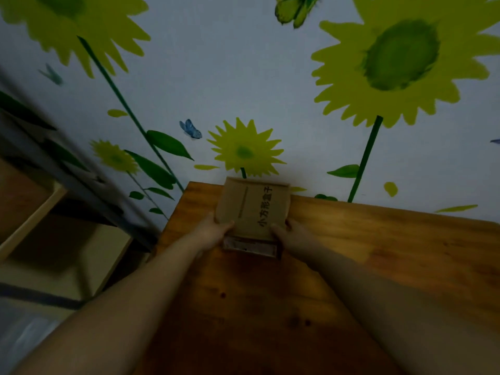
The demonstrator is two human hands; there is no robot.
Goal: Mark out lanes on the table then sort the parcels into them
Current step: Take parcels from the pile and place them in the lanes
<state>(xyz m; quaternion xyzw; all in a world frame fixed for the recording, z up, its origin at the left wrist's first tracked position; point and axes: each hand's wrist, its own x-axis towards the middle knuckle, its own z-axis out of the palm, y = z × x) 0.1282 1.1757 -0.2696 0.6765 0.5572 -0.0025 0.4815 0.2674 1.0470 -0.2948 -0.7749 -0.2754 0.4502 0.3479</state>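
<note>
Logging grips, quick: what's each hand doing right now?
Left hand: holding the cardboard box, left side.
Right hand: holding the cardboard box, right side.

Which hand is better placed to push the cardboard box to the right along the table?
Probably the left hand: it grips the near left corner of the cardboard box, behind such a push. The right hand grips the near right corner, in its path.

Fingers of left hand (213, 230) and right hand (290, 231) partly hidden by cardboard box (251, 207), near-side label (250, 246) blurred, left shelf (54, 239) smeared
</note>
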